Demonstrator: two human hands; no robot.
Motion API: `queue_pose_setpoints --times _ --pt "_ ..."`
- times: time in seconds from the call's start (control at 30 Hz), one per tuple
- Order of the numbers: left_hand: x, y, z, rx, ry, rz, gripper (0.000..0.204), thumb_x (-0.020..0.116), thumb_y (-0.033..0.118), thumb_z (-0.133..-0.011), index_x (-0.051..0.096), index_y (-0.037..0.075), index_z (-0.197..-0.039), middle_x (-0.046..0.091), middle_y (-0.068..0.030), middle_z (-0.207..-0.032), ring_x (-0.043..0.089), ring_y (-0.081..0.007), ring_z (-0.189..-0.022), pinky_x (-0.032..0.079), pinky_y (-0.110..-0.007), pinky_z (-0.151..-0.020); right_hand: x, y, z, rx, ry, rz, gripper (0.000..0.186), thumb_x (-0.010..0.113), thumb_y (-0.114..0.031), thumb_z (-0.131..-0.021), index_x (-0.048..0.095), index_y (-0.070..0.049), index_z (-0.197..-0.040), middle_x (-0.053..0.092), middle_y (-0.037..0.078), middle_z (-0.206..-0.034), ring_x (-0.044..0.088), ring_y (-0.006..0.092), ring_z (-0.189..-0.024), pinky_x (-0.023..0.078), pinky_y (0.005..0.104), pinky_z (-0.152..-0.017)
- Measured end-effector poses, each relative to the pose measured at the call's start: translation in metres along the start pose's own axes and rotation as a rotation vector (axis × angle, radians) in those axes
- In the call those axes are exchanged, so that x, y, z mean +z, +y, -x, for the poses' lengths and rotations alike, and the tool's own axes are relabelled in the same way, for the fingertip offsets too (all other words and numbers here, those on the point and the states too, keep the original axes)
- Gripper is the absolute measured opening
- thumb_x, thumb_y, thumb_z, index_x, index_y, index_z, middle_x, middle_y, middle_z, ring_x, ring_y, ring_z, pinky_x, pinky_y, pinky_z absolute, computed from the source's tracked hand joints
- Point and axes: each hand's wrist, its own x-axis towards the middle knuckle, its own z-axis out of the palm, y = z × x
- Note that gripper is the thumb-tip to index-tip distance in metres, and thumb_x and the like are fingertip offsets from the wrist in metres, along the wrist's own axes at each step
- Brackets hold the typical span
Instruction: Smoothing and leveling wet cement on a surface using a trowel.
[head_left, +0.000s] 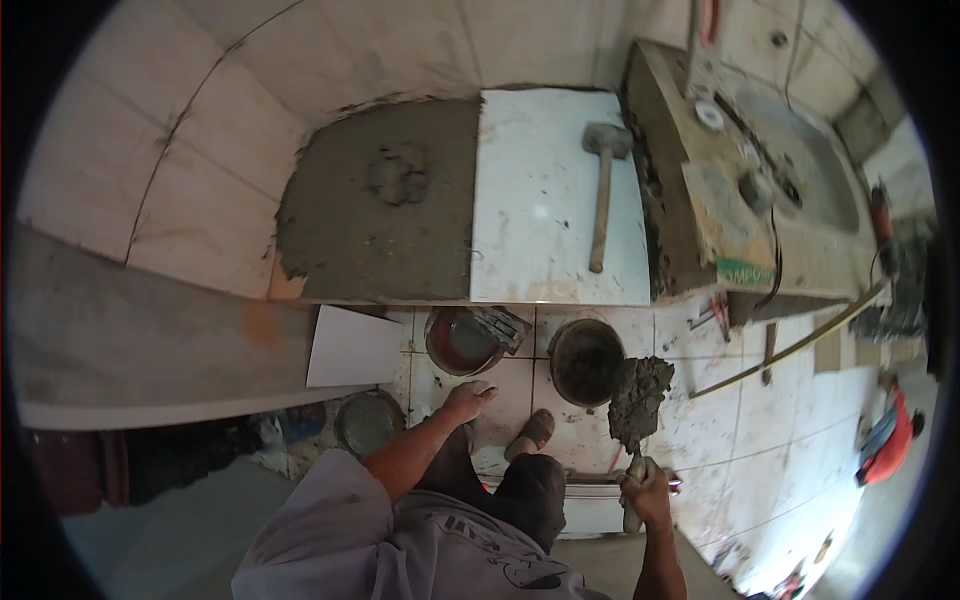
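Trowel [636, 420] heaped with mortar, right hand [648, 492] gripping, beside black bucket [585, 360].

Trowel [637, 420] upright, heaped with grey, probably wet, mortar [640, 396]

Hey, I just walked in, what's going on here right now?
A person is laying tile. Their right hand holds a trowel heaped with wet mortar, lifted beside a dark bucket. Their left hand reaches down toward the floor near a reddish bucket. On the raised ledge ahead, a mortar bed is spread, with one white tile set beside it and a rubber mallet lying on that tile.
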Motion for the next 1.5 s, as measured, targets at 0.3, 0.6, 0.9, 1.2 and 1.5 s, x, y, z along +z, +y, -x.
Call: queue_pose_setpoints --times 0.3,0.6,0.9,1.2,1.5 --pt "-0.057 -0.04 0.05 -0.022 0.235 0.075 0.034 0.052 0.035 -0.091 0.065 0.007 -0.105 0.066 -0.0127 -0.103 0.061 -0.0288 -0.098 0.046 -0.034 -0.085 0.089 -0.227 -0.024 -0.609 -0.071 0.572 0.031 0.065 -0.016 -0.076 0.049 -0.001 -0.098 0.06 0.023 -0.075 0.062 0.0417 -0.073 0.049 0.0467 -0.065" --pt "-0.175 -0.118 0.048 -0.084 0.243 0.149 0.037 0.053 0.037 -0.089 0.066 0.005 -0.104 0.067 -0.0165 -0.096 0.063 -0.0322 -0.094 0.047 -0.04 -0.084 0.287 -0.337 -0.156 -0.825 -0.114 1.155 0.032 0.059 -0.014 -0.076 0.045 -0.001 -0.101 0.061 0.025 -0.085 0.063 0.0415 -0.077 0.051 0.0489 -0.069" --pt "-0.235 -0.2 0.05 -0.239 0.333 0.479 0.036 0.06 0.034 -0.086 0.068 0.003 -0.102 0.068 -0.0175 -0.094 0.065 -0.0299 -0.088 0.049 -0.037 -0.079 0.322 -0.381 -0.118 -0.84 -0.043 1.058 0.035 0.059 -0.013 -0.077 0.043 -0.001 -0.105 0.059 0.025 -0.09 0.062 0.0423 -0.075 0.051 0.0489 -0.065" --pt "-0.213 -0.252 0.029 0.035 0.348 0.337 0.038 0.06 0.035 -0.085 0.066 0.004 -0.106 0.067 -0.0161 -0.089 0.065 -0.0278 -0.082 0.049 -0.038 -0.076 0.329 -0.348 -0.138 -0.65 -0.011 1.05 0.037 0.063 -0.016 -0.076 0.043 0.002 -0.102 0.061 0.027 -0.089 0.062 0.0428 -0.08 0.051 0.0507 -0.066" --pt "-0.238 -0.165 0.048 -0.142 0.088 0.311 0.036 0.059 0.034 -0.087 0.067 0.003 -0.102 0.068 -0.0117 -0.086 0.064 -0.0219 -0.077 0.049 -0.038 -0.073 0.337 -0.301 -0.129 -0.336 -0.087 0.011 0.034 0.06 -0.016 -0.077 0.053 0.001 -0.106 0.065 0.02 -0.088 0.064 0.034 -0.084 0.049 0.0396 -0.074"
